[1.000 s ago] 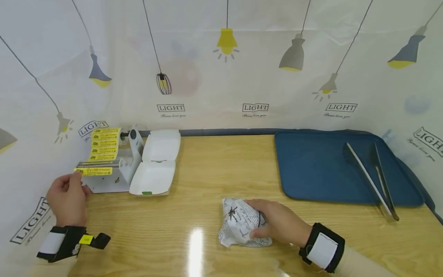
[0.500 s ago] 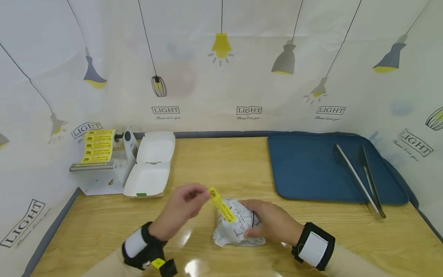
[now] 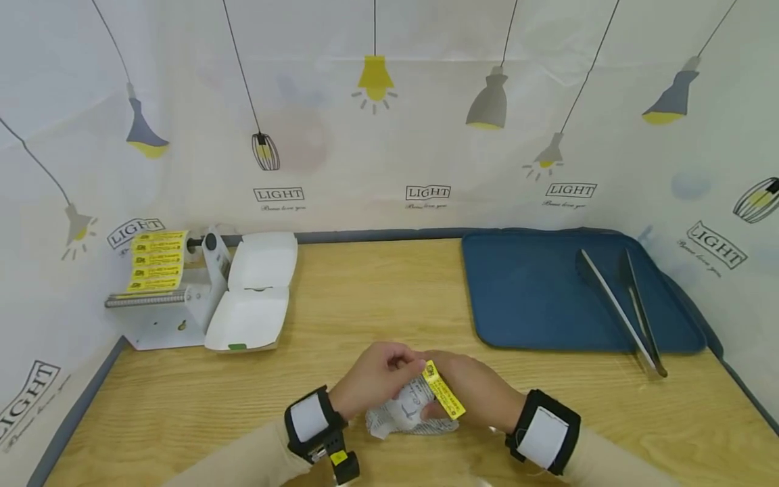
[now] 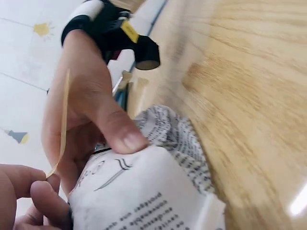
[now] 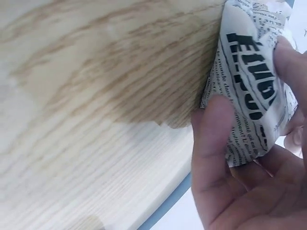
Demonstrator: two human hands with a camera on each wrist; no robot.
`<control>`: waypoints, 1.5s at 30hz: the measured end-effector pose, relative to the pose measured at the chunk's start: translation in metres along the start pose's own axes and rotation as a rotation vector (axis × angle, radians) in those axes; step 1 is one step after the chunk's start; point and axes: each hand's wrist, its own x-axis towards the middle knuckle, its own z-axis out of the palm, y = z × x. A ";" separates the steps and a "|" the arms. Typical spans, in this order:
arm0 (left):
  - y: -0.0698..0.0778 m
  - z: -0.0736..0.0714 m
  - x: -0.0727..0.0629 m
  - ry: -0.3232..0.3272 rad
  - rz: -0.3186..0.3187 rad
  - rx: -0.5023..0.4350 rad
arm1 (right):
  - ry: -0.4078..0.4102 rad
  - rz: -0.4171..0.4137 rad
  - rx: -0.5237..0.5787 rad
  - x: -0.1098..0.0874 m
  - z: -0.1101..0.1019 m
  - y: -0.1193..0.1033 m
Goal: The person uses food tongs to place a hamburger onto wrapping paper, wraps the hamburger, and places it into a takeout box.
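At the near side of the desk point(image 3: 365, 291), about midway between its left and right edges, a paper-wrapped parcel point(image 3: 406, 407) sits under both hands. The right hand point(image 3: 481, 389) grips its right side, thumb and fingers curled round the printed paper, a hold that probably keeps the soft bundle from sliding or unwrapping. The left hand point(image 3: 383, 375) comes in over the top, pinching a yellow label point(image 3: 443, 391) between thumb and fingertip by one end only, presumably so that most of the strip hangs free and clean. In the left wrist view that strip stands edge-on and slightly bowed; I cannot tell whether its free end touches the right hand behind it. By the desk's back left corner stands a label dispenser point(image 3: 164, 321), its sheet of yellow strips point(image 3: 155, 262) running down to a toothed bar at the front, likely turned that way to suit the left hand. Just beside it a white box point(image 3: 246, 321) lies unfolded, lid back and inside facing up, a stance that leaves it ready to receive something. At the back right corner a blue tray point(image 3: 517, 297) carries metal tongs point(image 3: 617, 304), their joined end jutting past the near rim, perhaps for easy picking up.
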 end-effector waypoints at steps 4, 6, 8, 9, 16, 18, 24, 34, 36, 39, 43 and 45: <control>-0.002 0.006 0.000 0.015 0.023 0.080 | -0.017 -0.026 0.037 -0.001 -0.002 0.007; -0.001 0.008 0.000 0.031 0.038 0.132 | -0.032 -0.048 0.069 -0.002 -0.004 0.012; 0.000 0.009 0.000 0.044 0.054 0.182 | -0.057 -0.063 0.118 -0.005 -0.006 0.017; 0.001 0.009 0.000 0.048 0.059 0.199 | -0.069 -0.068 0.148 -0.006 -0.007 0.019; 0.005 0.009 0.001 0.060 0.048 0.264 | -0.084 -0.020 0.315 -0.025 -0.020 0.026; 0.006 0.010 0.001 0.060 0.033 0.270 | -0.023 0.004 0.293 -0.031 -0.025 0.024; 0.007 0.010 0.001 0.071 0.048 0.306 | 0.068 0.036 0.217 -0.032 -0.019 0.012; 0.013 0.010 0.008 0.008 0.039 0.416 | 0.070 0.087 0.067 -0.028 0.006 0.011; 0.014 0.009 0.010 0.009 0.041 0.457 | 0.066 0.081 0.066 -0.027 0.008 0.013; 0.014 0.010 0.010 0.049 0.047 0.557 | 0.063 0.070 0.067 -0.026 0.009 0.013; 0.010 0.013 0.007 0.148 0.117 0.710 | 0.069 0.065 0.044 -0.024 0.010 0.013; 0.006 0.014 0.005 0.195 0.179 0.750 | 0.084 0.062 -0.003 -0.022 0.010 0.013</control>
